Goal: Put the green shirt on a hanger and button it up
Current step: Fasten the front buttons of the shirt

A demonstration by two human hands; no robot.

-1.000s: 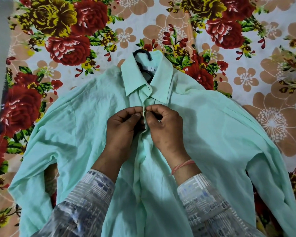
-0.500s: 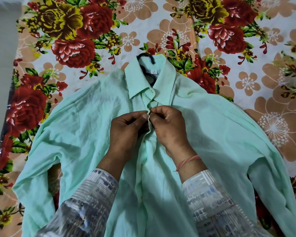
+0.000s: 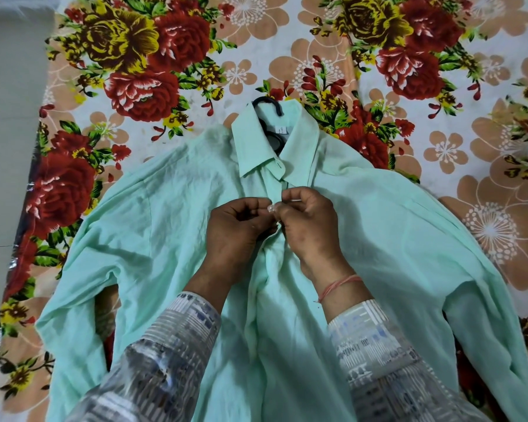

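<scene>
A pale green shirt [image 3: 393, 233] lies front-up and spread out on a flowered bedsheet. A black hanger [image 3: 267, 102] sits inside it; only its hook and neck show at the collar. The collar button looks fastened. My left hand [image 3: 235, 236] and my right hand [image 3: 308, 226] meet at the front placket just below the collar. Both pinch the shirt's edges, fingertips touching around a small pale button [image 3: 270, 207]. The placket below my hands is hidden by my wrists and sleeves.
The flowered bedsheet [image 3: 348, 41] covers the whole surface under the shirt. A grey floor strip [image 3: 9, 147] runs down the left edge. The shirt's sleeves spread out to both sides near the bottom corners.
The view has shifted slightly, so shirt and hands sit lower in the picture. My fingers have worked at the same spot on the placket, and a pale button now shows between my fingertips.
</scene>
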